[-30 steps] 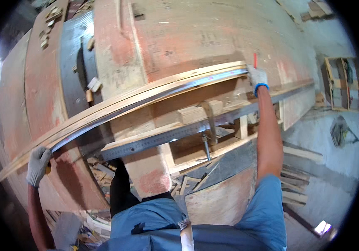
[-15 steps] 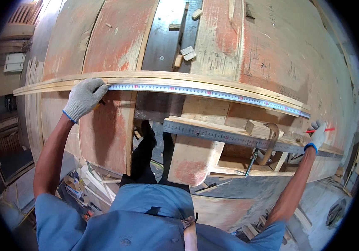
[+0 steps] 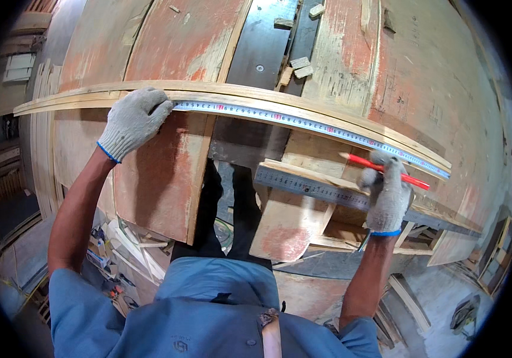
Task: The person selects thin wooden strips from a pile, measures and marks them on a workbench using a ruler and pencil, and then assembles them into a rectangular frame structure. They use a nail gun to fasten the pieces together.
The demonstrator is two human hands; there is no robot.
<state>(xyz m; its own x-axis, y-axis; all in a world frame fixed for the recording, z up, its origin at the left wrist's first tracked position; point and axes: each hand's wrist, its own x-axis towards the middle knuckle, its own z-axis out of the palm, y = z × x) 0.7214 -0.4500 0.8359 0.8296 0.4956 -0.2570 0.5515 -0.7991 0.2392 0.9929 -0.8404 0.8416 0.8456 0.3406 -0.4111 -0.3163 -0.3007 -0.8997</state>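
Two thin wooden strips (image 3: 256,95) lie side by side across the bench, with a tape measure's blade (image 3: 303,123) stretched along their near edge. My left hand (image 3: 135,124), in a grey knit glove, is closed on the tape measure at the blade's left end, against the strips. A red pencil (image 3: 360,160) is gripped in my gloved right hand (image 3: 387,194), its tip pointing left. That hand is just below the tape, over a steel ruler (image 3: 309,188) fixed along a wooden piece. It hides part of the ruler and most of the clamp there.
Worn wooden boards (image 3: 178,42) with red patches form the bench top, split by a dark metal strip (image 3: 262,53). Small wood blocks (image 3: 301,67) sit near it. An open wooden frame (image 3: 345,224) is below the ruler. Offcuts (image 3: 408,301) lie on the floor at right.
My right hand has moved left with the pencil, from the tape's far right end to above the ruler. My left hand stays at the tape; the whole view has shifted slightly.
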